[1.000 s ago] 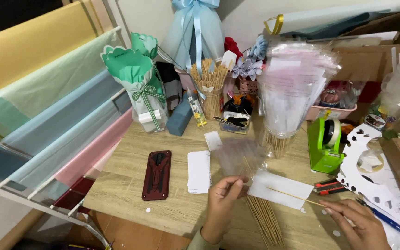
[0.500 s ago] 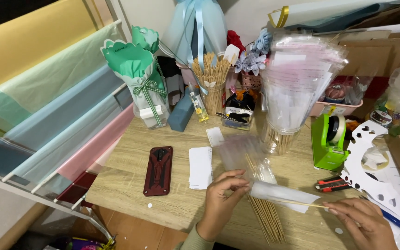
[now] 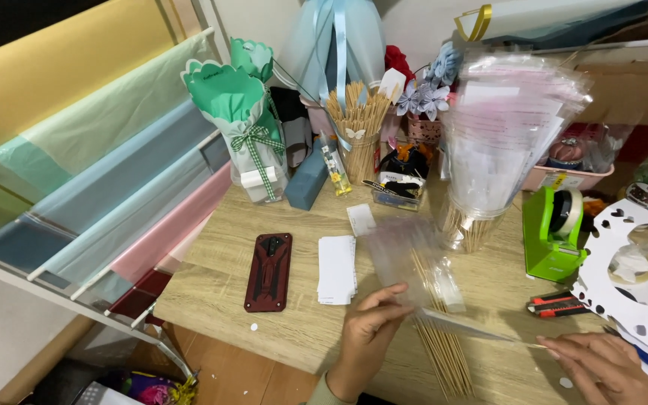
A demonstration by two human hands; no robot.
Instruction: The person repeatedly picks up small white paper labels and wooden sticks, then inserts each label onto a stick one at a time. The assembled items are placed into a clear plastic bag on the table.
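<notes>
My left hand (image 3: 365, 336) pinches the near end of a clear plastic sleeve (image 3: 406, 251) that rises over the wooden table (image 3: 301, 225). My right hand (image 3: 601, 367), at the lower right, holds a thin wooden skewer (image 3: 481, 335) by its end; a white strip is wrapped on the skewer and it points left toward the sleeve. Several loose skewers (image 3: 444, 352) lie on the table below both hands.
A phone in a dark red case (image 3: 268, 271) and a stack of white cards (image 3: 337, 268) lie left of my hands. Behind are a green tape dispenser (image 3: 553, 232), a cup of plastic sleeves (image 3: 489, 142), a skewer holder (image 3: 359, 124), a green bouquet wrap (image 3: 245, 120). Paper rolls (image 3: 91, 172) hang left.
My left hand has moved right along the sleeve's lower end. The skewer in my right hand has tilted flatter and lower, closer to the table.
</notes>
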